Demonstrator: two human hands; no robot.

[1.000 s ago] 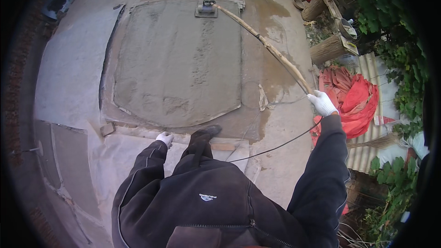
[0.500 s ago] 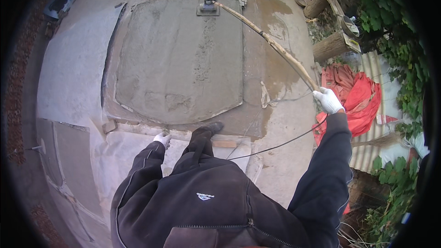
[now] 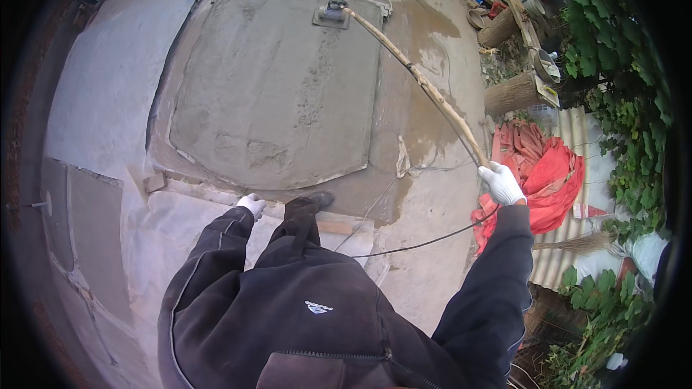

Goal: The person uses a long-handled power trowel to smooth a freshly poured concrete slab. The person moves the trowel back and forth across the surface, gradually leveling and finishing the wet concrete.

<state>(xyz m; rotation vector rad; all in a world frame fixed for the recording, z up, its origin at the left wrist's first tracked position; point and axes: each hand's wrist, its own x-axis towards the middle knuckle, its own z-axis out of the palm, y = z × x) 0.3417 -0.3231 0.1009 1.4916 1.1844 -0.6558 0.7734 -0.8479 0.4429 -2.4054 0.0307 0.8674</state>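
Observation:
My right hand, in a white glove, is closed on a long, slightly bent wooden pole. At the far end of the pole, a small dark power tool on a square plate rests on the upper part of a grey slab of wet-looking concrete. A dark cable hangs from near my right hand and loops leftward. My left hand, also gloved, hangs beside my left leg with loosely bent fingers, open, nothing visible in it, near the slab's lower edge.
Pale sheets lie left of the slab, and a small block sits at its lower-left corner. At the right are a crumpled red tarp, corrugated sheets, a straw broom, logs, scrap wood and leafy plants.
The camera view has shifted a little, with the scene sliding slightly left in the last half second. My grip on the pole and the tool's place on the slab look nearly unchanged.

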